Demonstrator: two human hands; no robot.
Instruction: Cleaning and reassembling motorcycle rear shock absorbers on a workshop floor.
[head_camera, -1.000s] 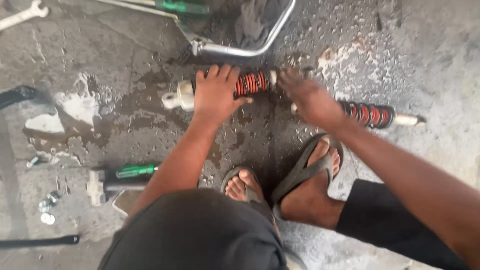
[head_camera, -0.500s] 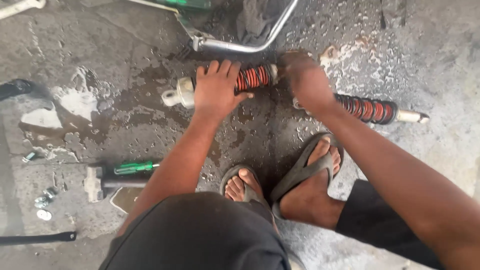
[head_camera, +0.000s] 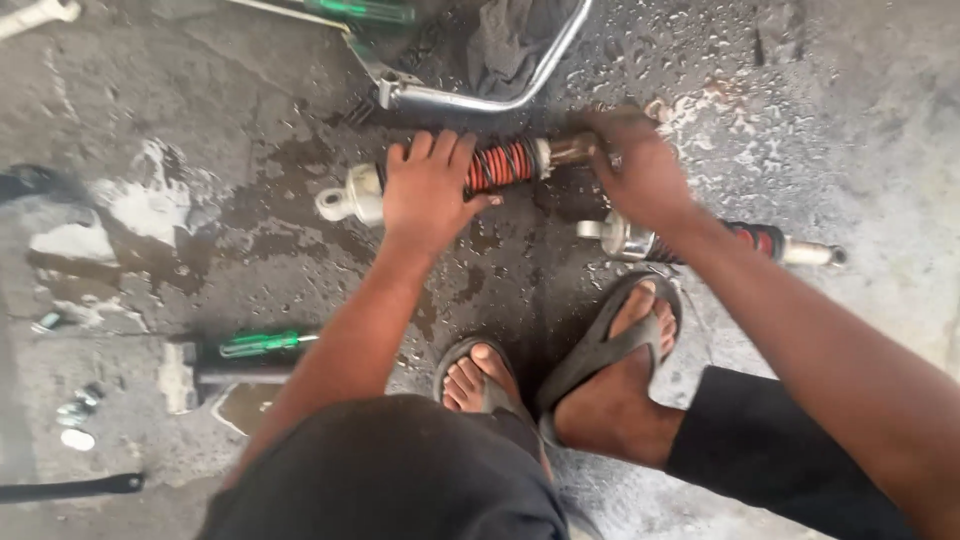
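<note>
L hand (head_camera: 428, 190): clamps shock (head_camera: 505, 163) body — pins it to floor.
R hand (head_camera: 640, 170): fist round its rod end.
2nd shock (head_camera: 770, 243): just beside R wrist.

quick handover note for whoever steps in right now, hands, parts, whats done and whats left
Left hand: pressed down over the red-spring shock absorber, pinning it to the wet concrete floor.
Right hand: closed around that shock's right end; what it does there is hidden.
Second shock absorber: lies loose on the floor beside the right forearm, above the sandalled foot.
Nearby: chrome tube frame just beyond the shock; green-handled screwdriver and hammer to the left; small loose fittings at far left.
Done: both shocks are on the floor.
Left: work on the held shock's right end looks unfinished.
</note>
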